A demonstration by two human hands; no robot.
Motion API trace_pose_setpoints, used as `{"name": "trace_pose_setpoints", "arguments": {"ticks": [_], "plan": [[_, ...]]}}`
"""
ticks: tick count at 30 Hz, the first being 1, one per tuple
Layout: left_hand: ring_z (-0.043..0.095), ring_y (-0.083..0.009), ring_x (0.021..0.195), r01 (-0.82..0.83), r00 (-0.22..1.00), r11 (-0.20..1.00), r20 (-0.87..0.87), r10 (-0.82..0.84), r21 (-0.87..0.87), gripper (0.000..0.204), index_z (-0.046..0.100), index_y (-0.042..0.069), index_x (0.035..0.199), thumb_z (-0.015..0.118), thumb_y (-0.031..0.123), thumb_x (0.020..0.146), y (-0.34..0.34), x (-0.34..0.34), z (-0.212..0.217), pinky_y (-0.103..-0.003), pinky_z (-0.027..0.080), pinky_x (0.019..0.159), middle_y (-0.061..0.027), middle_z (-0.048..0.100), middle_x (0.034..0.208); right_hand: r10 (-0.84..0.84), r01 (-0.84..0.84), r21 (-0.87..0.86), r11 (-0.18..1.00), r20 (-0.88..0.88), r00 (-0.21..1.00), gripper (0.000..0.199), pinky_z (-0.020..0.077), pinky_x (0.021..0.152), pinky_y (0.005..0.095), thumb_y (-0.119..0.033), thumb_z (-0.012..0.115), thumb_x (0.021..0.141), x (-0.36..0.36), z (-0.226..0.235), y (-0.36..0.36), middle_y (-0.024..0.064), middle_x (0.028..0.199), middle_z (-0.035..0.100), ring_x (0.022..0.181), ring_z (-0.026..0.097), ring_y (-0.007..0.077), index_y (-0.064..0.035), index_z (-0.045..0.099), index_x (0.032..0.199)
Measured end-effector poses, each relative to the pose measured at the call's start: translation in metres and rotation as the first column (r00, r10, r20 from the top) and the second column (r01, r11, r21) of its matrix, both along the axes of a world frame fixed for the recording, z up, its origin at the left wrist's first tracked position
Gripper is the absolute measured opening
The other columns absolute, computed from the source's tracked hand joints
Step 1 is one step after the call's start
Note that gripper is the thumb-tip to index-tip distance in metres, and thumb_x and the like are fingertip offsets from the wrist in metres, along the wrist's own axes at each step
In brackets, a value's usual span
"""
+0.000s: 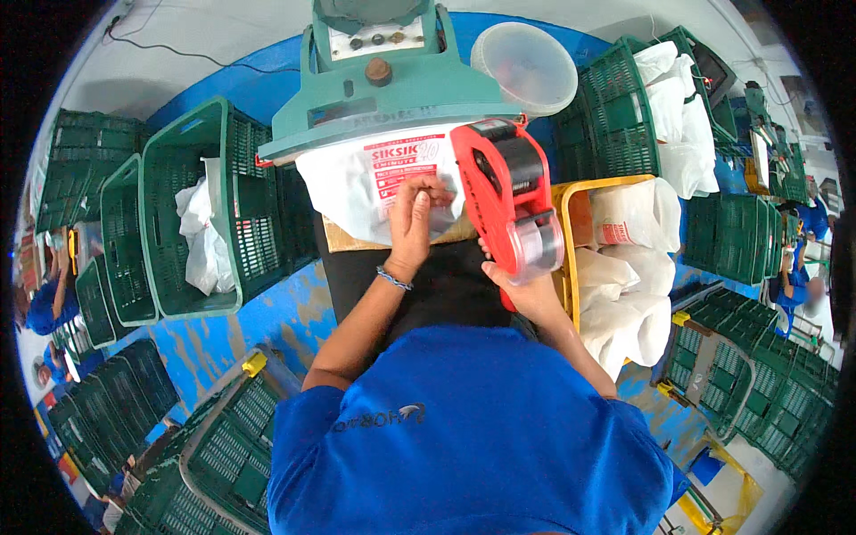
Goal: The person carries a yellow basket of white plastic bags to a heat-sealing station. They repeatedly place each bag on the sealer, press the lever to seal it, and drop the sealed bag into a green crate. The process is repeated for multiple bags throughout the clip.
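Red plastic label gun (pixel 506 194), bulky with a clear roll housing at its near end, sits clamped in the right hand (pixel 522 287), fingers closed round its grip. Beside it, on the left, the left hand (pixel 413 218) presses a white plastic bag with red print (pixel 357 183) flat, fingers together on the film. That bag lies under the green metal machine (pixel 379 80), looks light, soft and slippery, and is best pinned by a flat palm.
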State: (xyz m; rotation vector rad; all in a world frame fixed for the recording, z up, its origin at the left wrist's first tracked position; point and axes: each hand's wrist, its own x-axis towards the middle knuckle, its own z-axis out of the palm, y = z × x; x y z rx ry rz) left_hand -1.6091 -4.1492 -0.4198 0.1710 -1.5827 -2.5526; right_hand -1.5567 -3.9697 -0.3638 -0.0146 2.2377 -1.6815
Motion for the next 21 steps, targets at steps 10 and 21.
{"name": "trace_pose_setpoints", "arguments": {"ticks": [10,21], "plan": [[0.064,-0.0238,0.088,0.084,0.946,0.866,0.235,-0.226,0.493,0.066,0.051,0.007,0.123,0.035,0.062,0.091,-0.044,-0.038,0.003,-0.038,0.055,0.076,-0.0117,0.063,0.107,0.484,-0.483,0.047,0.875,-0.014,0.875,0.040,0.0464,0.064,0.0356,-0.038,0.069,0.080,-0.028,0.031,-0.054,0.0137,0.072,0.058,0.064,0.057,0.0243,-0.0011,0.060,0.092],[0.063,-0.0216,0.092,0.033,0.961,0.815,0.204,-0.184,0.578,0.067,0.052,0.007,0.119,0.028,0.063,0.092,-0.042,-0.034,0.003,-0.037,0.053,0.083,-0.0112,0.062,0.105,-0.157,0.062,-0.495,0.867,-0.153,0.976,0.021,0.0427,0.082,0.0227,-0.010,0.055,0.092,-0.085,0.019,-0.098,0.0031,0.100,0.059,0.091,0.053,0.0088,0.0001,0.056,0.111]]}}
